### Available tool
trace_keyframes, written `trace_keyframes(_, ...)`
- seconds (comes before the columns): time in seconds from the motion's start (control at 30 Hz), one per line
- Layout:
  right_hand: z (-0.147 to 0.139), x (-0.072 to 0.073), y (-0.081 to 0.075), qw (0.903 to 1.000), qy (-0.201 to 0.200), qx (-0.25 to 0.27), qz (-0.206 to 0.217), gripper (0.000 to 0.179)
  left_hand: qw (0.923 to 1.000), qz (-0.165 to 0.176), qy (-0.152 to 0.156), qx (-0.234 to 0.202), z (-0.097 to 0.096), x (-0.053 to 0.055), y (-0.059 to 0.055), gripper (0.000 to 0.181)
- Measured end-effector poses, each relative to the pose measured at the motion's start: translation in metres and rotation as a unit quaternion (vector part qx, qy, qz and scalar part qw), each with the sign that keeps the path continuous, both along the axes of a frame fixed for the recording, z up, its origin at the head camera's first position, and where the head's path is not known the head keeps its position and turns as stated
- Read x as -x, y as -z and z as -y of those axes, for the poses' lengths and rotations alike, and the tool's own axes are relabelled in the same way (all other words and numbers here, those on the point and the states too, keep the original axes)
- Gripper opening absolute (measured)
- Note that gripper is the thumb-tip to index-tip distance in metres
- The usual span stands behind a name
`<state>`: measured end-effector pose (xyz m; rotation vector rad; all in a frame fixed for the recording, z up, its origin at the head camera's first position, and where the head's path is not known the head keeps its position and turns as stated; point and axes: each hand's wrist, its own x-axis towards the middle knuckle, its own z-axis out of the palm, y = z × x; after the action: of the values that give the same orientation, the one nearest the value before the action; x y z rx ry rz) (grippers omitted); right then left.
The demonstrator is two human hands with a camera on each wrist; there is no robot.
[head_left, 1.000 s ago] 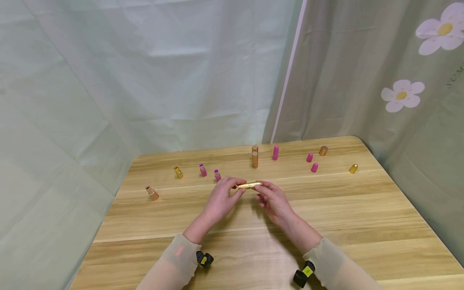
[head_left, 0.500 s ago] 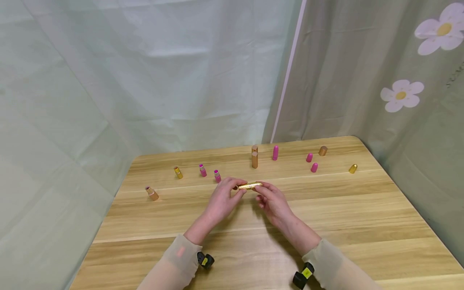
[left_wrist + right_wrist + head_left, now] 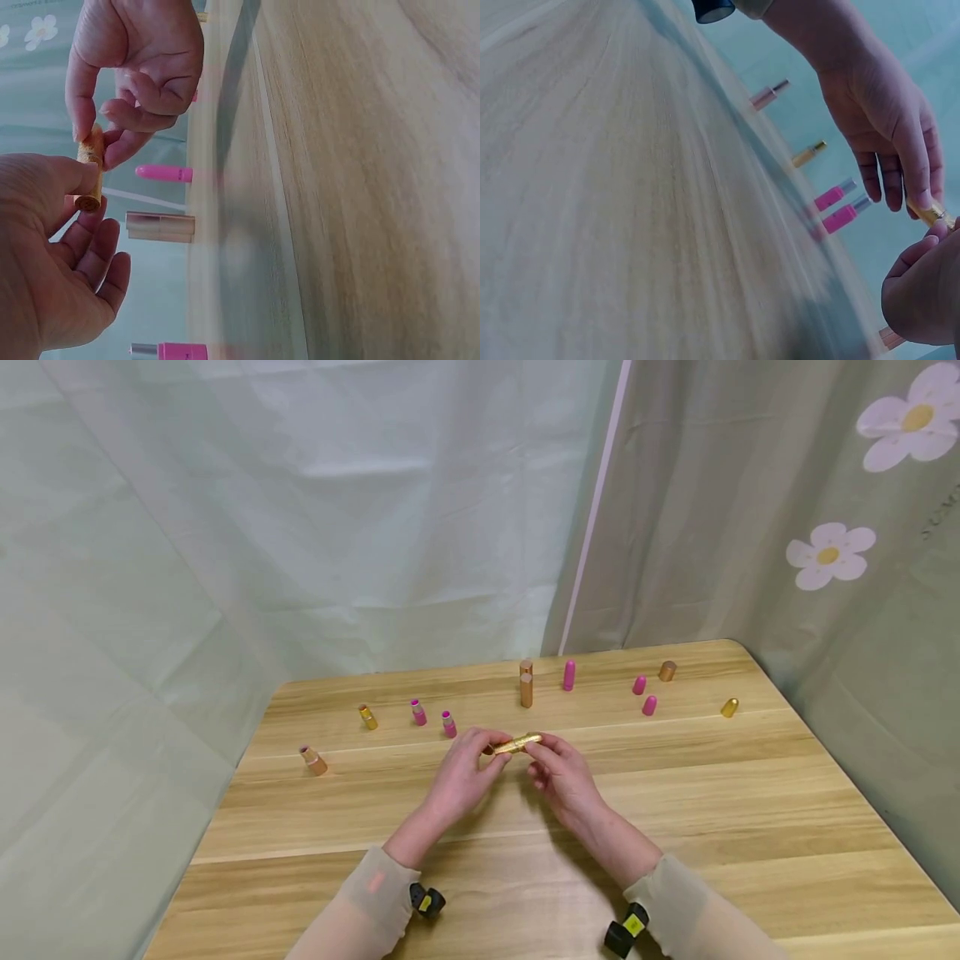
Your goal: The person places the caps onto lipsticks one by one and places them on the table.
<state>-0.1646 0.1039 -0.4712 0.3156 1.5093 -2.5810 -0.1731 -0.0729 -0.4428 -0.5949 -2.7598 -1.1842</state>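
Observation:
In the head view a gold lipstick tube [image 3: 517, 744] is held above the middle of the table, lying nearly level between both hands. My left hand [image 3: 459, 779] pinches its left end between thumb and fingers. My right hand [image 3: 567, 783] pinches the other end with thumb and index finger, the remaining fingers curled below. The left wrist view shows the round base of the lipstick tube [image 3: 89, 166] beside the left thumb. Fingers cover part of the tube in every view. Just beyond the left hand stands an uncapped pink lipstick [image 3: 449, 724].
Left of the hands stand uncapped lipsticks: another pink one [image 3: 418, 713], a gold one [image 3: 368, 717] and a copper one [image 3: 315, 762]. Behind are two copper tubes [image 3: 527, 692] and a pink tube [image 3: 569, 676]. Rightward are pink caps [image 3: 649, 705], a copper cap [image 3: 667, 672] and a gold cap [image 3: 730, 707].
The gold lipstick tube tilts slightly more in the head view, its right end a little higher. Both hands keep their grip and stay nearly in place.

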Motion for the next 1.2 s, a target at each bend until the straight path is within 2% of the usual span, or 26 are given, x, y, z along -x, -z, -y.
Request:
trace_keyframes(0.2,-0.001,-0.001,-0.001,0.9984,-0.012,-0.029,-0.046,0.033,0.9990,0.025,-0.001,-0.038,-0.004,-0.001,0.000,0.021)
trace_keyframes(0.37,-0.001,-0.001,-0.003,0.9938,-0.017,-0.082,-0.074,0.030,0.9964,0.047,0.000,-0.071,-0.007,-0.002,0.003,0.020)
trace_keyframes(0.5,-0.003,0.001,-0.003,0.9864,-0.031,-0.135,-0.089,0.030,0.9954,0.051,-0.001,-0.081,-0.009,-0.002,0.004,0.022)
trace_keyframes(0.6,-0.009,0.006,-0.004,0.9756,-0.044,-0.185,-0.110,0.029,0.9966,0.051,-0.002,-0.065,-0.009,-0.003,0.005,0.030)
trace_keyframes(0.73,-0.023,0.015,-0.004,0.9479,-0.060,-0.273,-0.152,0.028,0.9992,0.036,0.004,-0.014,-0.006,-0.004,0.006,0.047)
trace_keyframes(0.8,-0.032,0.021,-0.003,0.9290,-0.060,-0.321,-0.173,0.026,0.9994,0.029,0.010,0.016,-0.002,-0.006,0.008,0.051)
trace_keyframes(0.9,-0.045,0.030,-0.003,0.8945,-0.054,-0.399,-0.195,0.023,0.9969,0.017,0.020,0.074,0.003,-0.009,0.011,0.053)
trace_keyframes(1.07,-0.066,0.046,-0.006,0.8432,-0.047,-0.495,-0.205,0.023,0.9839,-0.026,0.046,0.171,0.011,-0.014,0.014,0.055)
trace_keyframes(1.2,-0.080,0.059,-0.004,0.8156,-0.042,-0.540,-0.204,0.024,0.9699,-0.078,0.074,0.219,0.013,-0.019,0.017,0.054)
